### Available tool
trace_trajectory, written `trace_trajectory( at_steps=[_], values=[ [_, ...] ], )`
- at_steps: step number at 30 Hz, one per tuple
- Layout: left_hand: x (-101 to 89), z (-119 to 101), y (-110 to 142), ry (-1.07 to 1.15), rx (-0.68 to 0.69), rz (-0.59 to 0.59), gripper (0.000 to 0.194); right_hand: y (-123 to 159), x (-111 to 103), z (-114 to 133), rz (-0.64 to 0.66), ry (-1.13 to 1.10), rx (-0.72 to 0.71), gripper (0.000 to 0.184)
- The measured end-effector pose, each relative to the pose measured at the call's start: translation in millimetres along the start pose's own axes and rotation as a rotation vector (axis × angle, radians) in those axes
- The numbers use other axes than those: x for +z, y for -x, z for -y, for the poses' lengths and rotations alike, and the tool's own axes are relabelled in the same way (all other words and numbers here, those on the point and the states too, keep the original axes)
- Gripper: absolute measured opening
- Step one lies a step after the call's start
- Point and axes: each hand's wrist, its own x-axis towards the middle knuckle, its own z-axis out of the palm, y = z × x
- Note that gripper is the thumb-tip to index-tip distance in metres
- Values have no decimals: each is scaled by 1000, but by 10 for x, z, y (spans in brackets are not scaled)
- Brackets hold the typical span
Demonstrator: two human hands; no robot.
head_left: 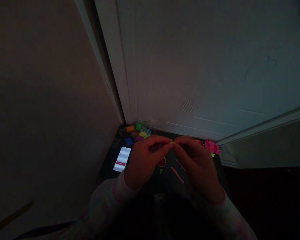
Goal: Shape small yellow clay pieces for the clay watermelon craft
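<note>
The scene is very dark. My left hand (145,160) and my right hand (197,166) meet fingertip to fingertip above a small dark board (170,180). Both pinch a tiny yellow-green bit of clay (172,142) between thumb and fingers. Under the hands the board carries a small red round clay shape (162,162) with a little yellow piece below it, and two thin pink strips (178,175).
A lit phone (122,159) lies left of my left hand. Several coloured clay lumps (137,131) sit at the back by the white door. Pink clay pieces (212,146) lie at the right. A beige wall stands at left.
</note>
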Motion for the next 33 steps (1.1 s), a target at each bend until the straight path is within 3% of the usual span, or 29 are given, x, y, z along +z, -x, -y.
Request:
trace_trajectory(
  at_steps=[6,14,23,33],
  values=[
    [55,-27,-10,134,-38,-73,6,5,62,6,-41,-124,23,9],
    [109,41,-3,255,-91,-113,11,-11,68,-1,-69,-57,25,7],
    [168,90,12,386,-52,-197,14,-15,103,39,-121,-175,40,7],
    [227,134,33,509,-34,-262,15,2,120,17,-128,-125,22,12]
  ],
)
